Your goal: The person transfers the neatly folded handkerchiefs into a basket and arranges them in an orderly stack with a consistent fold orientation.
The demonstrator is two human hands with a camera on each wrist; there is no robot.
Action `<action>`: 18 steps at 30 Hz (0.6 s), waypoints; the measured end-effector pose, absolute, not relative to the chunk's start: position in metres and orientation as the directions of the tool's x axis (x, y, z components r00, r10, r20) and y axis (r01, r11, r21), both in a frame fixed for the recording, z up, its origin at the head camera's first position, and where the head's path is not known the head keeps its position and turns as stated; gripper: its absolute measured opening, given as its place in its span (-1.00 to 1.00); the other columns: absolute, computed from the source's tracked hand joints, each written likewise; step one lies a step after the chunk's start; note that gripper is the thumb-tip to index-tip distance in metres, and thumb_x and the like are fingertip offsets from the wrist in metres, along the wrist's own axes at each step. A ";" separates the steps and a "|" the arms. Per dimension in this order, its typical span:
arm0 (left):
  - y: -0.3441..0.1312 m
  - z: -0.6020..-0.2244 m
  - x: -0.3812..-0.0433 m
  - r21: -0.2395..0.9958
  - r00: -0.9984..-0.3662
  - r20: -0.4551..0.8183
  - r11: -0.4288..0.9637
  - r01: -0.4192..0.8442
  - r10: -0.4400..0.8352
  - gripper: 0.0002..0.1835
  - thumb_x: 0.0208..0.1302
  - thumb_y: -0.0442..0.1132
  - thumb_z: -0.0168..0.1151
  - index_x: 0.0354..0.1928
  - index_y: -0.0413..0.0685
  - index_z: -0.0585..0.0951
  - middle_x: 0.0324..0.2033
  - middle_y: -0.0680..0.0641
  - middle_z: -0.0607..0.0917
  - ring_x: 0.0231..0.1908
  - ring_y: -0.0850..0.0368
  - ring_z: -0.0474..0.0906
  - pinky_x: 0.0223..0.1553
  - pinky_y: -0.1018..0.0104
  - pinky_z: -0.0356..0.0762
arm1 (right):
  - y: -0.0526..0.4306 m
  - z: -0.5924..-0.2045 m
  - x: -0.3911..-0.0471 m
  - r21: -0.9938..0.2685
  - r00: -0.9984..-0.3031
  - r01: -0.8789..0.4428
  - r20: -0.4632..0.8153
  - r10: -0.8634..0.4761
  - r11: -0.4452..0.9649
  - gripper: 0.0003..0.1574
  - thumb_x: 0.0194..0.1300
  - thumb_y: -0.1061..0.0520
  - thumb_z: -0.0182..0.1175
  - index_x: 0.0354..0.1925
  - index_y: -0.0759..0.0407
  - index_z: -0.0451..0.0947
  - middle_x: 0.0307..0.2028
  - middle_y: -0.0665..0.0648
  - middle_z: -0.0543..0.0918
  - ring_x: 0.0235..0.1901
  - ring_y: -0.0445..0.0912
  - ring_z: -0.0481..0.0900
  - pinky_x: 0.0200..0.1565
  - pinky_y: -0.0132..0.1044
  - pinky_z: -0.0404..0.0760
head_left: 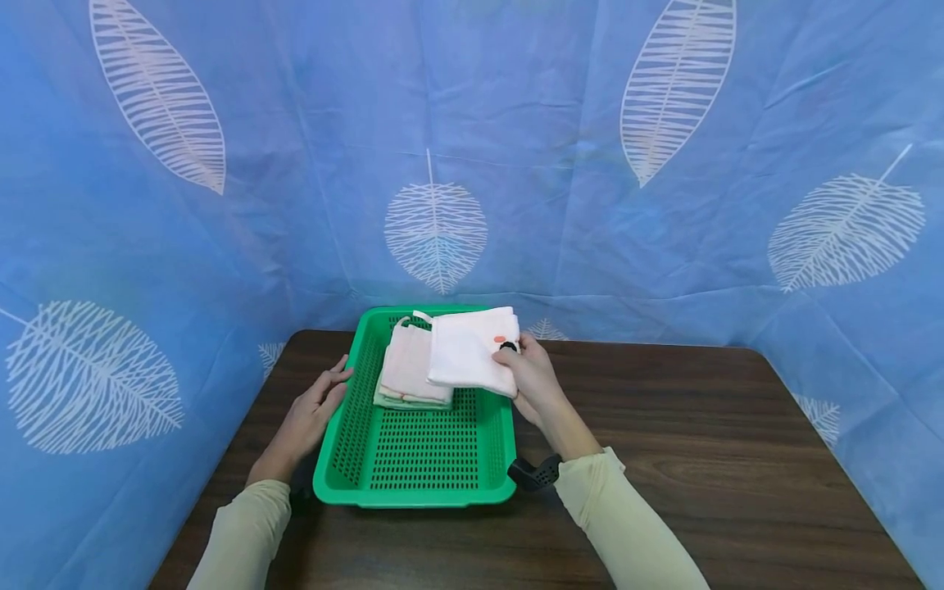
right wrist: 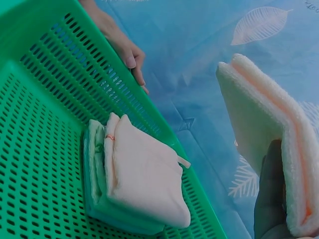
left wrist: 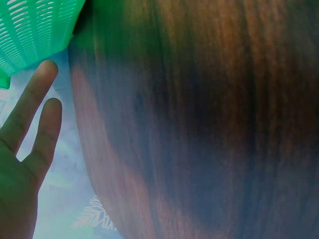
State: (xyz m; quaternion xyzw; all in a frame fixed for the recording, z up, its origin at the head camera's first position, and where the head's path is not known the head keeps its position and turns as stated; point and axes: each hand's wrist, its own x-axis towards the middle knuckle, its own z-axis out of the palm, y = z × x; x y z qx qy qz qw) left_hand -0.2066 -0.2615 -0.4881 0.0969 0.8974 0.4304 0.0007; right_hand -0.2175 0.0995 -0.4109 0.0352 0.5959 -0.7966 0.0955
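Observation:
A folded white towel (head_left: 469,348), with a small orange and black design near one edge, is pinched in my right hand (head_left: 537,378) above the right side of a green plastic basket (head_left: 416,497). In the right wrist view, the fingers lie under this towel (right wrist: 259,109) and its layered edges face the camera. Below it, a stack of folded towels (head_left: 408,369) lies in the basket, a pale pink one on top and green ones beneath. My left hand (head_left: 306,422) is at the basket's left rim, fingers extended; whether they touch it I cannot tell.
The basket stands on a dark brown wooden table (head_left: 664,459). Behind and to the sides hangs a blue cloth (head_left: 531,164) with white leaf prints. A black strap (head_left: 534,474) is on the right wrist, close to the basket's right front corner.

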 end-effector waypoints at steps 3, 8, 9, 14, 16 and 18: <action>-0.261 -0.488 -0.206 0.771 -0.982 0.075 0.614 0.167 0.173 -0.45 0.63 0.22 -0.22 0.50 0.24 0.32 0.62 0.17 0.05 0.61 -0.19 0.00 0.47 -0.40 0.09 | 0.094 -0.411 -0.220 -0.943 -0.980 0.195 -0.174 -0.100 -0.271 -0.17 0.44 0.35 0.02 0.56 0.16 0.00 0.49 0.24 0.23 0.41 0.10 0.41 0.14 -0.20 0.68; -0.261 -0.489 -0.206 0.773 -0.982 0.071 0.612 0.166 0.176 -0.45 0.63 0.21 -0.22 0.50 0.24 0.31 0.63 0.17 0.05 0.62 -0.19 -0.02 0.47 -0.41 0.08 | 0.085 -0.411 -0.223 -0.937 -0.980 0.197 -0.176 -0.096 -0.289 -0.13 0.42 0.36 0.03 0.58 0.18 -0.04 0.51 0.25 0.19 0.44 0.12 0.36 0.34 0.03 0.54; -0.261 -0.489 -0.206 0.774 -0.982 0.071 0.611 0.165 0.175 -0.45 0.63 0.21 -0.22 0.50 0.24 0.31 0.62 0.18 0.05 0.62 -0.19 -0.02 0.47 -0.41 0.08 | 0.083 -0.411 -0.223 -0.936 -0.980 0.198 -0.177 -0.094 -0.290 -0.13 0.42 0.36 0.03 0.57 0.18 -0.04 0.51 0.25 0.20 0.44 0.12 0.36 0.35 0.05 0.53; -0.261 -0.488 -0.207 0.775 -0.982 0.070 0.611 0.164 0.175 -0.45 0.63 0.22 -0.22 0.50 0.25 0.32 0.62 0.18 0.05 0.62 -0.18 -0.01 0.47 -0.40 0.08 | 0.075 -0.408 -0.226 -0.940 -0.978 0.204 -0.187 -0.087 -0.274 -0.14 0.41 0.35 0.05 0.56 0.17 0.00 0.47 0.25 0.24 0.44 0.12 0.36 0.35 0.08 0.52; -0.262 -0.488 -0.207 0.772 -0.982 0.072 0.614 0.166 0.174 -0.45 0.62 0.22 -0.22 0.49 0.24 0.32 0.63 0.16 0.06 0.61 -0.19 0.00 0.47 -0.40 0.10 | 0.074 -0.406 -0.226 -0.940 -0.978 0.207 -0.189 -0.092 -0.270 -0.14 0.41 0.36 0.05 0.56 0.17 0.00 0.46 0.27 0.25 0.44 0.13 0.36 0.35 0.08 0.52; -0.262 -0.488 -0.208 0.769 -0.982 0.074 0.617 0.168 0.175 -0.45 0.62 0.22 -0.21 0.49 0.24 0.33 0.63 0.14 0.06 0.61 -0.19 0.00 0.46 -0.40 0.12 | 0.073 -0.405 -0.226 -0.937 -0.977 0.210 -0.190 -0.096 -0.280 -0.14 0.41 0.36 0.04 0.56 0.16 -0.01 0.45 0.26 0.26 0.45 0.12 0.35 0.36 0.08 0.52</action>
